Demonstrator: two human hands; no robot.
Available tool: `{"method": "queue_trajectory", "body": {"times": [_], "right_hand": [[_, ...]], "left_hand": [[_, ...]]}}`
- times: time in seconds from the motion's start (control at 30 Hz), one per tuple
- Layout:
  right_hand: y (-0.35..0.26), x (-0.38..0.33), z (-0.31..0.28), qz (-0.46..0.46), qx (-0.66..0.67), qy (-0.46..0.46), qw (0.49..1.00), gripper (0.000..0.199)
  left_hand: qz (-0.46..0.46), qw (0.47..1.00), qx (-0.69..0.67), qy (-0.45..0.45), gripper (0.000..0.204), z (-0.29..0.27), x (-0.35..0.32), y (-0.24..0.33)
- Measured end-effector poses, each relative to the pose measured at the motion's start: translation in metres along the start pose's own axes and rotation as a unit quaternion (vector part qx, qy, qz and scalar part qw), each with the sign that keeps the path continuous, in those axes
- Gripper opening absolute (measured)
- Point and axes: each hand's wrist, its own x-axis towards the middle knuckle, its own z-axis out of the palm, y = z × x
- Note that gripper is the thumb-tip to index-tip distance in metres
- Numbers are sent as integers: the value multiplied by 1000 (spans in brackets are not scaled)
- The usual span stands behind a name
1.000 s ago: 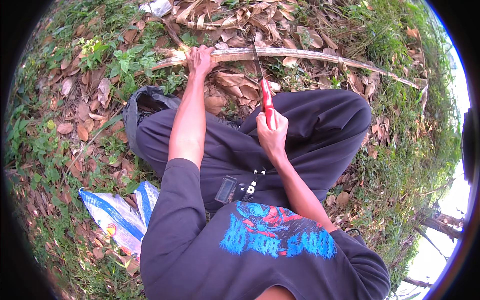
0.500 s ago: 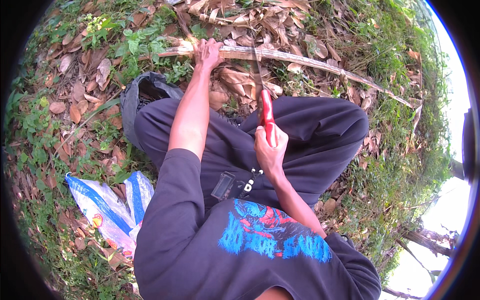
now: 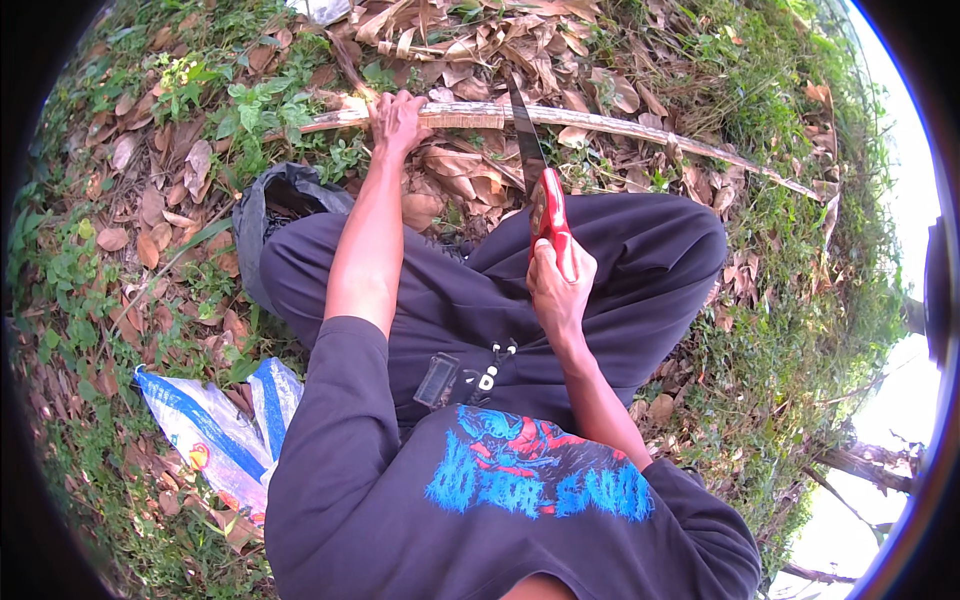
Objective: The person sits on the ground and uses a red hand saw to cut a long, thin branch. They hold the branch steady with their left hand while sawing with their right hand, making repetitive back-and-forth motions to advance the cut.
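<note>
A long, slightly curved wooden pole (image 3: 640,127) lies across the leaf litter in front of my crossed legs. My left hand (image 3: 398,122) is closed over its left part, pressing on it with bent fingers. My right hand (image 3: 560,285) grips the red handle of a handsaw (image 3: 527,135). The dark blade points away from me and crosses the pole right of my left hand, with its flat side partly showing. Whether its teeth touch the wood, I cannot tell.
A dark plastic bag (image 3: 262,205) sits open by my left knee. Farther back on the left lies a white and blue plastic sack (image 3: 205,420). Dry leaves (image 3: 470,175) and green plants (image 3: 255,115) cover the ground. A small device (image 3: 437,380) rests at my waist.
My right hand has shifted slightly right and toward me with the saw. The blade has tilted, so more of its flat side shows. My left hand stays on the pole.
</note>
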Motion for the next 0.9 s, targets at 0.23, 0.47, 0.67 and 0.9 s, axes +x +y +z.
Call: {"method": "queue_trajectory", "body": {"times": [0.23, 0.47, 0.67, 0.9], "right_hand": [[18, 25, 10, -31, -26, 20, 999, 20], [42, 37, 10, -55, -88, 7, 995, 20], [38, 33, 15, -70, -96, 22, 993, 22], [28, 19, 23, -47, -115, 22, 992, 20]], "left_hand": [[2, 1000, 3, 6, 60, -1, -1, -1], [6, 1000, 6, 4, 59, -3, -2, 1], [11, 1000, 0, 12, 59, -3, -2, 0], [6, 1000, -4, 13, 59, -1, -2, -2]]}}
